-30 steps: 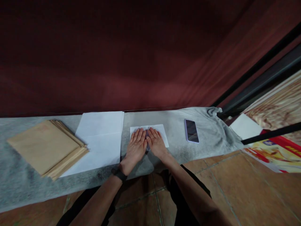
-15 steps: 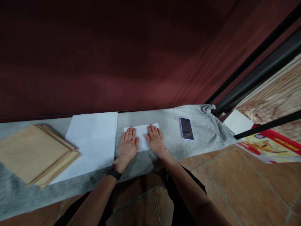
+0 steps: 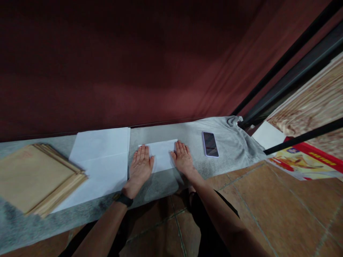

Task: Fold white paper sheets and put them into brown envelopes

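A small folded white sheet of paper (image 3: pixel 163 154) lies on the grey cloth in front of me. My left hand (image 3: pixel 140 165) rests flat across its left end, fingers stretched out, with a dark band on the wrist. Over the right end lies my right hand (image 3: pixel 182 157), palm down with the fingers extended. Both ends of the sheet are partly hidden beneath my hands. Left of my left hand is a stack of larger white paper (image 3: pixel 103 157) with a crease across its top sheet. Brown paper envelopes (image 3: pixel 40 175) are piled partly on that stack.
A phone in a purple case (image 3: pixel 210 144) lies to the right on the grey cloth (image 3: pixel 233 142). Behind rises a dark red panel (image 3: pixel 120 71). Black bars (image 3: pixel 302 135) and a red and yellow printed box (image 3: pixel 305 159) stand right, above the tiled floor (image 3: pixel 268 203).
My hands have slid apart toward the two ends of the folded sheet, uncovering more of its middle. The view has shifted slightly.
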A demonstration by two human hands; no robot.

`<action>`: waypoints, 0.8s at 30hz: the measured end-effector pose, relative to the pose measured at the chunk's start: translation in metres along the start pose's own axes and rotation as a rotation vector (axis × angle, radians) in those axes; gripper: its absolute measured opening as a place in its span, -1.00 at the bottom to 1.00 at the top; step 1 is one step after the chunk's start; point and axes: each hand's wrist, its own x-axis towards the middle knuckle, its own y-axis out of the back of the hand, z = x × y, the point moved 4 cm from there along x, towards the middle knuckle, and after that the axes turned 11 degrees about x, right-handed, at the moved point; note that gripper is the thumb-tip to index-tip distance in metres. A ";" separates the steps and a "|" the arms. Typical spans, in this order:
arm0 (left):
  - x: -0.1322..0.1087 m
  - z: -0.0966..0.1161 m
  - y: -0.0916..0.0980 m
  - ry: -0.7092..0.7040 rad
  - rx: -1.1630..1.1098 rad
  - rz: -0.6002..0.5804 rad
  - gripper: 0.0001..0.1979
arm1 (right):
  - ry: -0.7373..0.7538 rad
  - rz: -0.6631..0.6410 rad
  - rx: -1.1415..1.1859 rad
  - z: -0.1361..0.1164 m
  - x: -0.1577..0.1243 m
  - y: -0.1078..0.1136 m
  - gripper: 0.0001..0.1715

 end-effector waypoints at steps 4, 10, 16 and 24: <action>-0.003 -0.002 0.003 0.005 0.021 0.003 -0.33 | 0.002 0.011 -0.005 0.009 -0.005 0.001 -0.26; -0.008 -0.003 0.010 0.038 0.066 0.024 -0.35 | -0.010 0.014 -0.031 0.019 -0.012 0.003 -0.28; -0.011 0.018 0.030 -0.088 0.073 0.043 -0.39 | -0.015 0.065 0.020 0.012 -0.013 0.010 -0.30; -0.017 0.055 0.025 -0.277 0.031 -0.060 -0.39 | 0.161 -0.099 0.127 -0.033 -0.017 -0.007 -0.33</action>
